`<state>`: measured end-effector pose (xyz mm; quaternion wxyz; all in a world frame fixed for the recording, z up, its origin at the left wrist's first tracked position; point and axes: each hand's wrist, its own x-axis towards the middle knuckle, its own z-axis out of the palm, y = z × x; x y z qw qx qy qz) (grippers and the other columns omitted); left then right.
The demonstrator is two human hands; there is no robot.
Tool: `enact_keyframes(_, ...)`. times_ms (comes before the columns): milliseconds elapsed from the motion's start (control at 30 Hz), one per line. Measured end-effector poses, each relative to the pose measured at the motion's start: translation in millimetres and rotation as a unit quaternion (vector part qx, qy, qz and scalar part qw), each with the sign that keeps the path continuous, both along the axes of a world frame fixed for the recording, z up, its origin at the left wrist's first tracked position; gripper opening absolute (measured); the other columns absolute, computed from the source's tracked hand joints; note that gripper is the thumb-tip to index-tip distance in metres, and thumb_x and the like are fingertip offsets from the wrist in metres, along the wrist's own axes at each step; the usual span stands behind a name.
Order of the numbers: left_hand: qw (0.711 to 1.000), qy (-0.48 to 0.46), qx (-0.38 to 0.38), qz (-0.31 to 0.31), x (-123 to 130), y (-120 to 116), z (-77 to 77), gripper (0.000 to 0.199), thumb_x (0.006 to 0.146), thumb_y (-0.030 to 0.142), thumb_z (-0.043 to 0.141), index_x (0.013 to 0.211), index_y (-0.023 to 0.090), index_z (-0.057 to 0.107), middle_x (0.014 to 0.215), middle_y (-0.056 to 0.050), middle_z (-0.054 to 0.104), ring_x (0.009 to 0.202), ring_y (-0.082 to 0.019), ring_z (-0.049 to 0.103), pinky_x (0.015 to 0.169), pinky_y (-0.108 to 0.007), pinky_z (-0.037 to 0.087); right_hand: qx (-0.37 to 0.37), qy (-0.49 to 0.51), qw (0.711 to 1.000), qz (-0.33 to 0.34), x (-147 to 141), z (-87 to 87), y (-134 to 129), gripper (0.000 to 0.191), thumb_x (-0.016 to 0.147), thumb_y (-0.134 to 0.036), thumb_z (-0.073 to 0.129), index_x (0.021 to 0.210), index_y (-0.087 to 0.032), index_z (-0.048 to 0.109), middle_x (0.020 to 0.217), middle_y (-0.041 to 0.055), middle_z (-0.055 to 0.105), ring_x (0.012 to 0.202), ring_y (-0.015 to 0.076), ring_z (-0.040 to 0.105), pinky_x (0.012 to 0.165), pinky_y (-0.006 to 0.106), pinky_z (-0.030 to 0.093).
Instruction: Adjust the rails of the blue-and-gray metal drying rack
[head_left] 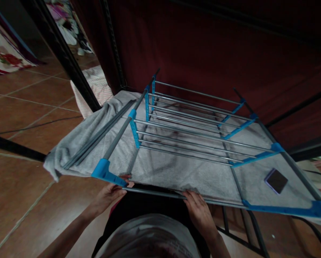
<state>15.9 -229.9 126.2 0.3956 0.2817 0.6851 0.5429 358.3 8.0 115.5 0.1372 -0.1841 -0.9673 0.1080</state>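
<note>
A rack of grey and silvery tubes with blue plastic brackets, like a shoe rack (176, 132), lies on its side on a grey blanket. My left hand (109, 195) is closed around the near end of the blue bracket (108, 175) at the rack's near left corner, where a tube meets it. Part of those fingers is hidden behind the bracket. My right hand (199, 208) grips the nearest tube (155, 193) about halfway along, fingers over the top and thumb out of sight. That tube runs between both hands, close in front of my body.
Several loose grey tubes (98, 136) lie on the blanket (176, 179) left of the rack. A phone (276, 181) rests at the right, inside the rack's outline. Black frame posts (61, 53) and a dark red curtain (203, 53) stand around. A cable (39, 125) crosses the tiled floor.
</note>
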Motion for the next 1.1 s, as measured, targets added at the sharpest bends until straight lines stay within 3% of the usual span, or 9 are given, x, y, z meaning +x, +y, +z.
enact_keyframes(167, 1.0, 0.022, 0.017, -0.001, -4, 0, -10.9, 0.04, 0.074, 0.046, 0.078, 0.1, 0.016, 0.071, 0.126, -0.016, 0.064, 0.117, -0.032, 0.062, 0.105, -0.047, 0.05, -0.009, 0.007, 0.999, 0.034, -21, 9.4, -11, 0.043, 0.1, -0.021, 0.042, 0.142, -0.026, 0.051, 0.128, 0.008, 0.066, 0.117, 0.0231, 0.063, 0.107, 0.044, 0.045)
enact_keyframes(367, 0.995, 0.084, 0.035, 0.037, -9, 3, -20.4, 0.036, 0.074, 0.051, 0.076, 0.09, 0.018, 0.071, 0.106, -0.011, 0.073, 0.105, -0.028, 0.067, 0.096, -0.043, 0.056, 0.007, -0.015, 0.999, 0.051, -75, 15.5, -35, 0.041, 0.099, -0.02, 0.046, 0.14, -0.022, 0.053, 0.124, 0.0098, 0.066, 0.108, 0.0234, 0.064, 0.098, 0.041, 0.05)
enact_keyframes(500, 0.988, 0.147, 0.031, 0.018, -16, 1, -29.9, 0.035, 0.077, 0.051, 0.074, 0.092, 0.019, 0.073, 0.111, -0.011, 0.072, 0.11, -0.028, 0.066, 0.1, -0.043, 0.053, -0.003, -0.053, 0.996, 0.07, -98, 17.6, -39, 0.044, 0.095, -0.01, 0.049, 0.137, -0.021, 0.055, 0.11, 0.0078, 0.068, 0.098, 0.021, 0.064, 0.091, 0.035, 0.052)
enact_keyframes(633, 0.98, 0.19, 0.052, 0.021, -14, 0, -37.1, 0.033, 0.081, 0.049, 0.071, 0.099, 0.021, 0.073, 0.114, -0.012, 0.07, 0.112, -0.027, 0.065, 0.1, -0.044, 0.053, -0.019, -0.059, 0.995, 0.076, -99, 15.7, -36, 0.047, 0.094, -0.007, 0.048, 0.138, -0.023, 0.053, 0.108, 0.0063, 0.067, 0.098, 0.0207, 0.062, 0.091, 0.034, 0.05)
enact_keyframes(800, 0.978, 0.198, 0.059, 0.034, -6, 3, -31.3, 0.03, 0.084, 0.046, 0.068, 0.103, 0.023, 0.072, 0.135, -0.013, 0.057, 0.111, -0.025, 0.066, 0.095, -0.04, 0.058, -0.036, -0.074, 0.993, 0.085, -97, 10.7, -33, 0.047, 0.095, -0.01, 0.048, 0.14, -0.024, 0.052, 0.107, 0.0057, 0.066, 0.096, 0.0205, 0.061, 0.088, 0.033, 0.049)
enact_keyframes(933, 0.965, 0.251, 0.071, 0.027, -7, 3, -27.5, 0.028, 0.087, 0.045, 0.065, 0.1, 0.022, 0.074, 0.129, -0.013, 0.061, 0.107, -0.025, 0.068, 0.09, -0.036, 0.06, -0.038, -0.075, 0.993, 0.084, -98, 6.6, -32, 0.047, 0.096, -0.011, 0.047, 0.141, -0.024, 0.052, 0.106, 0.0058, 0.066, 0.097, 0.0205, 0.06, 0.091, 0.033, 0.047)
enact_keyframes(1100, 0.924, 0.377, 0.058, 0.031, -8, 1, -28.6, 0.027, 0.089, 0.045, 0.062, 0.103, 0.026, 0.075, 0.11, -0.009, 0.071, 0.113, -0.025, 0.063, 0.092, -0.034, 0.058, -0.037, -0.071, 0.993, 0.086, -97, 3.8, -32, 0.047, 0.096, -0.011, 0.048, 0.141, -0.023, 0.052, 0.107, 0.0059, 0.066, 0.099, 0.0208, 0.06, 0.092, 0.034, 0.047)
